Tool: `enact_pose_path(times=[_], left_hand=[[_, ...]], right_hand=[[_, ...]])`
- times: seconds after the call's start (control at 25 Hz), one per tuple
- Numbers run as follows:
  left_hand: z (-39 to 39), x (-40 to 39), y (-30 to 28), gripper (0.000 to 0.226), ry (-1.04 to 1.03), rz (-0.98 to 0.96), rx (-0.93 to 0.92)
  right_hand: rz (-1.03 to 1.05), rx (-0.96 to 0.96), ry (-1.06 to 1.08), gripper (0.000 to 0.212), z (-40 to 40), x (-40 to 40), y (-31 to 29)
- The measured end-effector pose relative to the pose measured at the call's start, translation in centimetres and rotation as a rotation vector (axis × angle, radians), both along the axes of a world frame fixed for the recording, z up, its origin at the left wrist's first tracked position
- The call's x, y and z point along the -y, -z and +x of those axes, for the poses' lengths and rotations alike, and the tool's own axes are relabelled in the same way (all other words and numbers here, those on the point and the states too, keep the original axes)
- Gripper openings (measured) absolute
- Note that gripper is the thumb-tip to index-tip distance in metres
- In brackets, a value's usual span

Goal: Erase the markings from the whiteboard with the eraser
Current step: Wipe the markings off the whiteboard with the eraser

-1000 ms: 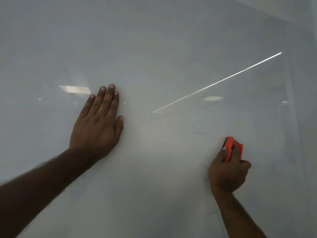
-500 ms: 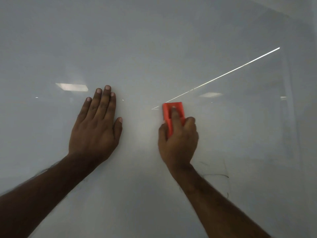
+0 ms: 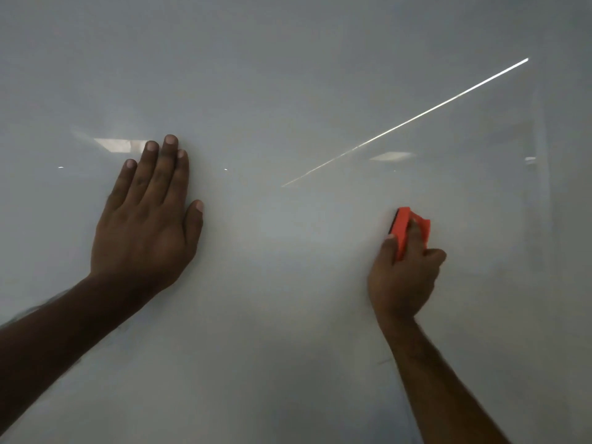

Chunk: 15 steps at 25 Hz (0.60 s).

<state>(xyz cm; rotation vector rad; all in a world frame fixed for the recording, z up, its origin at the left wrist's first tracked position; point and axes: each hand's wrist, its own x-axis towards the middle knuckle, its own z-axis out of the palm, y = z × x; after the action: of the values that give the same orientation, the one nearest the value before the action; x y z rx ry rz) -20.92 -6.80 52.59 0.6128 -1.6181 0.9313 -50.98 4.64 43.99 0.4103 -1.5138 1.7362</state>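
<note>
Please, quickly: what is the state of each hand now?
Left hand: open, flat on the glossy white whiteboard.
Right hand: closed, holding the orange block eraser.

Whiteboard [image 3: 288, 91] looks glossy, smooth, mirroring ceiling lights; my eraser [image 3: 404, 232] is matt orange plastic with dark felt edge.

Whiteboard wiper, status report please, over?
Left hand open, flat on whiteboard. Right hand gripping orange eraser against board. Nothing in the way.
</note>
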Motion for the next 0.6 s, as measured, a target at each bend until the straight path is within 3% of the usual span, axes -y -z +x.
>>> enact_pose_path(times=[0.12, 0.2, 0.36, 0.52, 0.6], left_hand=[[-0.4, -0.1, 0.4, 0.065, 0.012, 0.007, -0.018], [-0.5, 0.0, 0.8, 0.065, 0.017, 0.018, -0.019], [-0.7, -0.3, 1.6, 0.065, 0.028, 0.025, -0.019], [-0.7, -0.6, 3.0, 0.064, 0.024, 0.026, 0.021], [-0.9, -0.6, 4.1, 0.064, 0.017, 0.020, 0.042]], right_hand=[[-0.174, 0.360, -0.057, 0.059, -1.0, -0.2, 5.2], [-0.206, 0.461, -0.070, 0.060, -0.9, -0.5, 8.3], [-0.183, 0.491, -0.065, 0.062, -0.5, -0.9, 12.1], [-0.169, 0.517, -0.081, 0.063, -0.1, -1.0, 12.1], [-0.164, 0.430, -0.097, 0.061, 1.2, -0.6, 10.8]])
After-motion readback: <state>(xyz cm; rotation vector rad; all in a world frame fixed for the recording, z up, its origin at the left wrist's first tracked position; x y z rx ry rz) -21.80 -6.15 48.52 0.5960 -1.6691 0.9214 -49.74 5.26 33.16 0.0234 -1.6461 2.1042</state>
